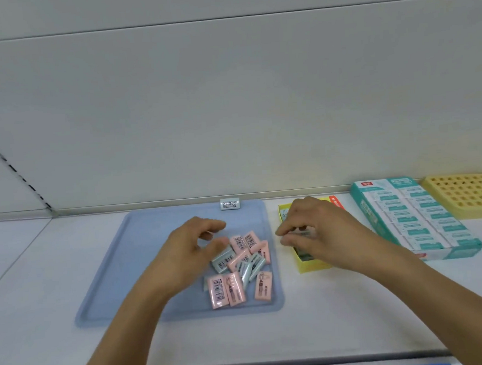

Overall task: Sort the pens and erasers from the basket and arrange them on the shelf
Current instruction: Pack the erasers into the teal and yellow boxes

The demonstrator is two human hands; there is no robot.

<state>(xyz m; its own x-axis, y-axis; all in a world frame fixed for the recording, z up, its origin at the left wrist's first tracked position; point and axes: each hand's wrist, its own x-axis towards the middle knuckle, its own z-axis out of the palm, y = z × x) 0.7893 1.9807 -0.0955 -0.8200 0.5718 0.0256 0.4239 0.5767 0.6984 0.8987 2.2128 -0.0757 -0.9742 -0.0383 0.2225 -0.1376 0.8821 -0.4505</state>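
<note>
Both forearms are seen entering from the shelf's front edge. Largest item on the shelf: blue tray, set at the middle, its far edge near the back wall. Teal display box is laid near the shelf's right end, yellow pen holder just behind it at the back right. Yellow box is set just off the tray's right edge, long axis running front to back. Pile of erasers, pink and pale blue, is heaped at the tray's right side toward its front right corner. Left hand is held over the pile's left, fingers loosely curled, thumb and forefinger parted, nothing gripped. Right hand is held above the yellow box, fingertips pinching a pale eraser. Pile lies just right of and below the left hand, so that hand is judged nearer for the coming pick.
</note>
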